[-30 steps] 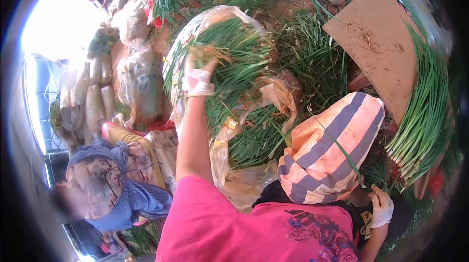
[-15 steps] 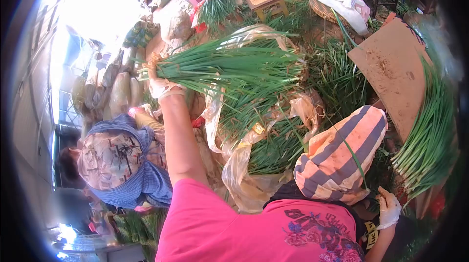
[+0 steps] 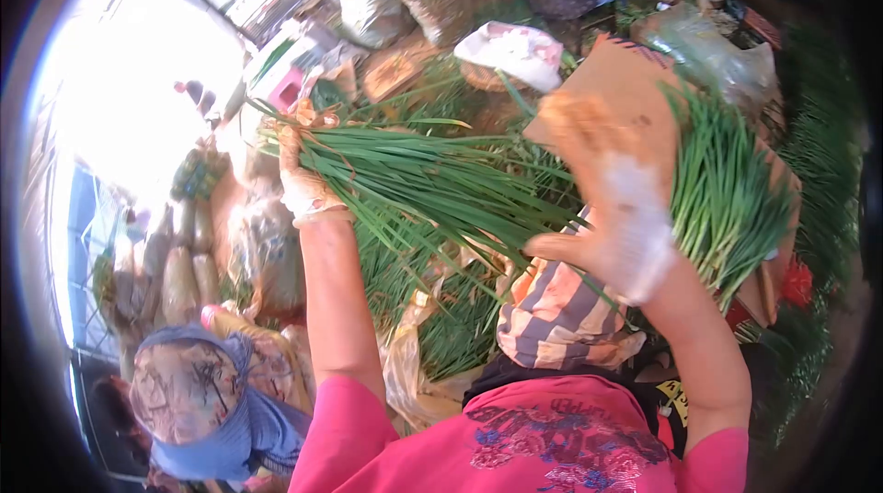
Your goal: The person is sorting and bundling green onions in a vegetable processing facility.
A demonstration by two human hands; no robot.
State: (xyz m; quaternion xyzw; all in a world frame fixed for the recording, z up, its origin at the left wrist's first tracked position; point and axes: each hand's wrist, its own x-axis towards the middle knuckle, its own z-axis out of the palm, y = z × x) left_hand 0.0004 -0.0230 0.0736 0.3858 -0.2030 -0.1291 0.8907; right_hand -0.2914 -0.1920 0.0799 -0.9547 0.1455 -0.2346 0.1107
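Observation:
My left hand (image 3: 303, 185), in a pale glove, is raised and grips the root end of a long bundle of green onions (image 3: 432, 185). The bundle lies level in the air, with its leaves pointing right. My right hand (image 3: 621, 217), also gloved and blurred by motion, is up at the leaf end with fingers spread. I cannot tell whether it touches the leaves. Below both arms are my pink shirt (image 3: 543, 438) and a striped orange and grey cloth hat (image 3: 552, 318).
A person in a blue patterned headscarf (image 3: 198, 401) crouches at lower left. A cardboard sheet (image 3: 625, 79) holds a heap of green onions (image 3: 727, 189) at right. Clear plastic bags of greens (image 3: 432, 346) lie below the bundle, sacks (image 3: 267, 245) at left, and a white cloth (image 3: 515, 51) beyond.
My left hand has pulled the bundle up out of the plastic bag and holds it level. My right hand rose from low on the right to the bundle's leaf end.

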